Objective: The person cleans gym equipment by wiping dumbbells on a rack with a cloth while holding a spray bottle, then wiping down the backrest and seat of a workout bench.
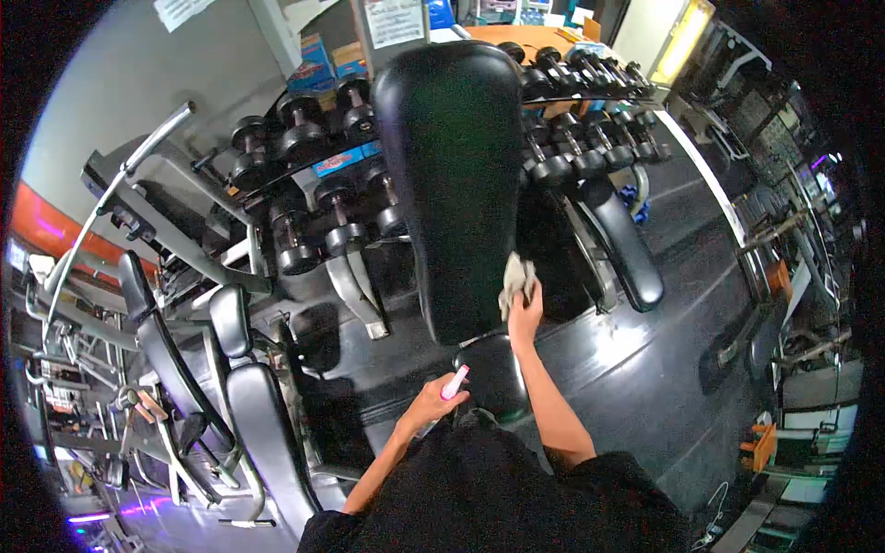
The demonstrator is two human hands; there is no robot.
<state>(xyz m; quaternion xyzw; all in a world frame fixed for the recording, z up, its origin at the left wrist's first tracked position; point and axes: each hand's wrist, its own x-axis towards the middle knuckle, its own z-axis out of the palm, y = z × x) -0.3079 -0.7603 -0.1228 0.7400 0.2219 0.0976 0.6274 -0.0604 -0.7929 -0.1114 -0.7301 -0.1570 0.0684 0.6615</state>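
Note:
A black padded bench backrest (452,166) rises upright in front of me, with its smaller seat pad (494,373) below. My right hand (525,313) is closed on a pale cloth (516,281), which lies against the lower right edge of the backrest. Lower and to the left, my left hand (433,404) is wrapped around a spray bottle with a pink and white top (454,382). Most of the bottle's body is hidden by the hand and my dark shirt. The left hand is near the seat pad, apart from the backrest.
Racks of black dumbbells (341,217) stand behind the bench on both sides. More padded benches (267,433) and metal-framed machines are at the left. Another black pad (627,244) stands at the right. A wooden desk (544,39) is at the back.

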